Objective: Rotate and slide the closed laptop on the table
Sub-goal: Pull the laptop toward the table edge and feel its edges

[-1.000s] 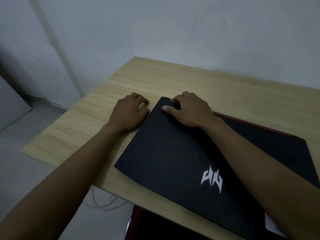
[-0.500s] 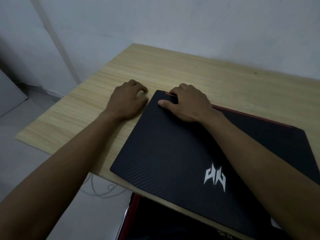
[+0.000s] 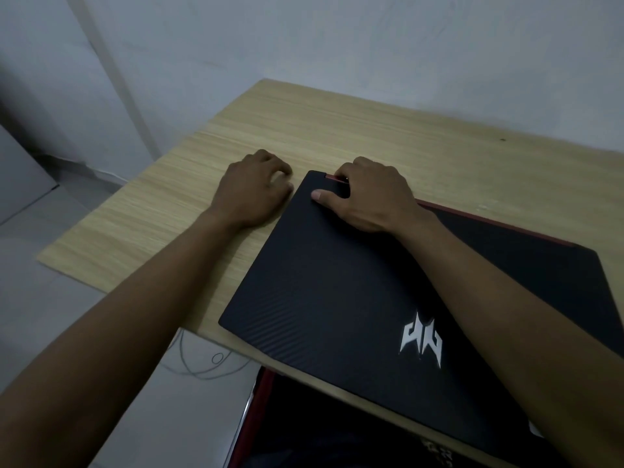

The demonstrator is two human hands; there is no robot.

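Observation:
A closed black laptop [image 3: 341, 298] with a white logo and a red rear edge lies at an angle on the light wooden table [image 3: 337, 130]. Its near corner overhangs the table's front edge. My right hand [image 3: 371, 194] grips the laptop's far left corner, thumb on the lid and fingers curled over the red edge. My left hand [image 3: 256, 190] rests on the table just left of that corner, fingers curled, its thumb side against the laptop's left edge.
A grey wall runs behind the table. Below the front edge sits a dark object with a red rim [image 3: 263, 417], and a thin cable [image 3: 202, 363] loops on the grey floor. The table's left edge is close to my left hand.
Both hands keep the same hold at the laptop's far left corner. The laptop and hands sit slightly differently in view, mostly from head motion; real laptop movement is small.

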